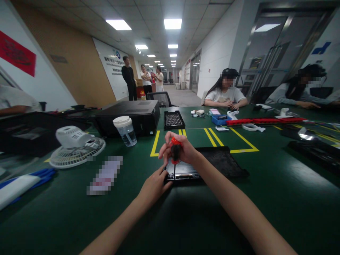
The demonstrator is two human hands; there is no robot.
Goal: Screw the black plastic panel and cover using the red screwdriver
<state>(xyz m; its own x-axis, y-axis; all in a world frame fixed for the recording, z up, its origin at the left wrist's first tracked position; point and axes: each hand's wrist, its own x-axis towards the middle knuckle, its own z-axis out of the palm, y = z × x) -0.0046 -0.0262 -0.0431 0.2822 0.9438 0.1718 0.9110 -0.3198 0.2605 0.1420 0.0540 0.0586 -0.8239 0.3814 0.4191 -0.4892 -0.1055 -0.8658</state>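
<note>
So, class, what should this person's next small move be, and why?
Probably a small turn of the screwdriver with the right hand: that hand grips its handle, the shaft points down at the left end of the case, and the left hand steadies that end. Whether the tip is seated is too small to tell.

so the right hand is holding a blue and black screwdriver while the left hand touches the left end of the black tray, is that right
Not quite: the screwdriver is red and black, not blue and black, as the head view shows. The right hand is holding it while the left hand touches the left end of the black tray.
</note>
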